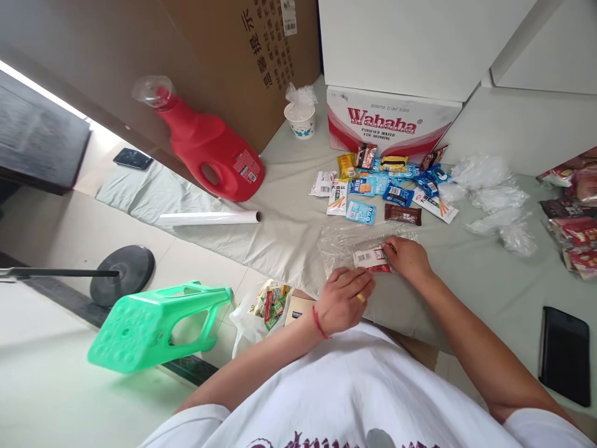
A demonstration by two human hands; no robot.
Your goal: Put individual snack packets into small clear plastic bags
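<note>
A clear plastic bag point(338, 239) lies flat near the table's front edge. On it rests a small red and white packet point(372, 258). My right hand point(407, 258) pinches the packet's upper right corner between thumb and fingers. At the packet's lower left, my left hand point(346, 300) has its fingers bent together over the bag's edge; whatever lies under the fingertips is hidden. Just beyond the bag are a dark brown packet point(403, 214), a light blue packet point(360, 212) and several other small snack packets.
A Wahaha box point(392, 124) stands behind the packets, with a paper cup point(302, 122) to its left. Crumpled clear bags point(504, 199) and a phone point(565, 354) are at right. Left are a red bottle point(217, 152), a white roll point(209, 218) and a green stool point(140, 326).
</note>
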